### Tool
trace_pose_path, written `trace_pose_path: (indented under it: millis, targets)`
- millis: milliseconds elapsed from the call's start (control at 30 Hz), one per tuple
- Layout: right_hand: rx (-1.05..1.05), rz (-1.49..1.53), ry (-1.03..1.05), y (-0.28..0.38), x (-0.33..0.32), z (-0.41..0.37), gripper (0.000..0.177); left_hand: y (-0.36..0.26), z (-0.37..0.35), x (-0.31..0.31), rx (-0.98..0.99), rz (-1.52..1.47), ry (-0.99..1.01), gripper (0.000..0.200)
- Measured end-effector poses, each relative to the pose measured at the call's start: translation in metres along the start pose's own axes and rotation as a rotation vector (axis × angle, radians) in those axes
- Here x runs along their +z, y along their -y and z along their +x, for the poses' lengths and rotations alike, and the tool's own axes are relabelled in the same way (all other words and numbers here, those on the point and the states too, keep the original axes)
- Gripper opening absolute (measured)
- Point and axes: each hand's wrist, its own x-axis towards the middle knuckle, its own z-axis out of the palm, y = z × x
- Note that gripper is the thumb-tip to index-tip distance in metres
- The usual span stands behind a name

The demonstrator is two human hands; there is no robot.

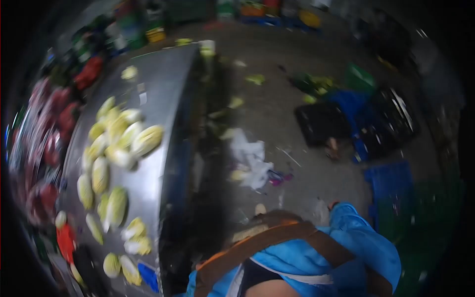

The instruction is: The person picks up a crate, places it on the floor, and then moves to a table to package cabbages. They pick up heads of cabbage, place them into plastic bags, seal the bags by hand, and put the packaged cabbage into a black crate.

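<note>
Cabbages (pixel 147 140), pale yellow and green, lay loose along the metal table (pixel 173 74), most of them bunched around its middle, a few more down at the near end! A small white piece (pixel 143 98) sat farther up the metal, too blurred for any writing to be read. And the grip? Just a sliver of the right hand (pixel 333 204) showed past the blue sleeve (pixel 354 218), so whether it was open or closed could not be told; the left hand was out of view. The cabbages were well apart from that right hand, over on the table, with the table's long edge and a stretch of floor (pixel 297 188) between them. White plastic (pixel 250 158) and scattered leaves littered that floor, a black crate (pixel 321 123) stood beyond, and red bundles (pixel 54 119) crowded the table's far side!
</note>
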Motion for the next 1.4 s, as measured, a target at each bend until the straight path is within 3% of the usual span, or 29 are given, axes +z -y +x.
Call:
trace_pose_path:
  millis: [67,100,133,200,300,333,433,533,567,633,700,733,767,800,833,867,900,933,967,1033,1067,1100,1133,1167,1200,1233,1300,1367,1400]
  targets:
    - [-0.044,0.296,0.506,-0.018,0.045,-0.038,0.022,-0.069,0.037,0.043,0.105,0.127,0.127,0.025]
    - [0.163,0.656,0.518,-0.012,-0.005,-0.032,0.023,-0.102,0.051,0.066,0.155,0.184,0.183,0.025]
    - [0.377,1.015,0.470,0.003,-0.095,-0.026,0.024,-0.137,0.062,0.086,0.201,0.240,0.235,0.025]
    - [0.845,1.907,0.373,-0.005,-0.061,0.000,0.028,-0.203,0.084,0.125,0.295,0.352,0.298,0.026]
    - [0.667,1.737,0.382,-0.040,-0.117,0.057,0.031,-0.289,0.121,0.173,0.239,0.525,0.308,0.042]
    - [0.666,1.738,0.435,-0.060,-0.130,0.076,0.032,-0.314,0.131,0.186,0.238,0.572,0.322,0.040]
    - [0.640,1.696,0.326,-0.136,-0.128,0.120,0.028,-0.388,0.160,0.231,0.256,0.670,0.354,0.035]
    - [0.701,1.631,0.236,-0.232,-0.121,0.163,0.027,-0.461,0.200,0.316,0.298,0.744,0.425,0.029]
    - [0.705,1.634,0.236,-0.270,-0.087,0.181,0.027,-0.485,0.214,0.347,0.320,0.759,0.445,0.027]
    - [0.678,1.837,0.042,-0.335,0.000,0.211,0.024,-0.531,0.235,0.408,0.389,0.789,0.497,0.024]
    - [0.559,1.826,0.195,-0.401,0.055,0.227,0.017,-0.566,0.240,0.460,0.454,0.801,0.602,0.020]
    - [0.495,1.816,0.268,-0.434,0.080,0.235,0.021,-0.588,0.242,0.491,0.519,0.778,0.636,0.019]
    - [0.537,1.526,-0.066,-0.445,0.181,0.262,0.023,-0.605,0.245,0.519,0.610,0.752,0.662,0.017]
    - [0.820,1.619,-0.132,-0.462,0.046,0.277,0.025,-0.653,0.205,0.549,0.762,0.867,0.582,0.016]
    - [1.002,1.551,-0.103,-0.482,-0.003,0.297,0.024,-0.707,0.160,0.573,0.923,0.965,0.485,0.015]
    - [1.087,1.618,-0.098,-0.500,-0.069,0.312,0.030,-0.721,0.149,0.596,0.914,0.841,0.444,0.014]
    - [1.105,1.364,-0.157,-0.510,-0.071,0.326,0.032,-0.724,0.148,0.616,0.903,0.853,0.475,0.014]
    - [1.050,1.105,-0.169,-0.518,-0.023,0.343,0.033,-0.726,0.151,0.632,0.913,0.885,0.472,0.016]
    - [1.048,1.127,-0.175,-0.527,0.004,0.357,0.034,-0.728,0.155,0.649,0.925,0.914,0.466,0.018]
    - [1.272,1.724,-0.069,-0.547,0.007,0.384,0.039,-0.732,0.156,0.681,0.781,1.047,0.541,0.025]
    - [1.129,1.825,0.084,-0.569,0.022,0.395,0.038,-0.715,0.165,0.700,0.868,1.135,0.542,0.029]
    - [0.616,1.436,-0.005,-0.578,0.131,0.409,0.034,-0.703,0.179,0.708,0.930,1.243,0.495,0.032]
    - [0.173,1.686,-0.469,-0.579,0.225,0.423,0.028,-0.690,0.188,0.717,0.858,1.196,0.459,0.036]
    - [0.289,1.655,-0.327,-0.594,0.259,0.450,0.030,-0.677,0.196,0.731,0.773,1.142,0.395,0.041]
    - [0.560,1.717,-0.180,-0.601,0.271,0.467,0.033,-0.673,0.190,0.740,0.781,1.199,0.237,0.047]
    - [0.952,1.840,-0.001,-0.603,0.278,0.487,0.035,-0.725,0.171,0.738,0.577,1.294,0.385,0.052]
    - [1.581,1.845,0.209,-0.595,0.292,0.525,0.040,-0.719,0.198,0.747,0.469,1.290,0.425,0.062]
    - [1.829,1.788,0.243,-0.590,0.335,0.541,0.054,-0.711,0.209,0.750,0.463,1.246,0.351,0.062]
    - [1.755,1.817,0.242,-0.587,0.347,0.555,0.058,-0.709,0.217,0.753,0.529,1.193,0.315,0.063]
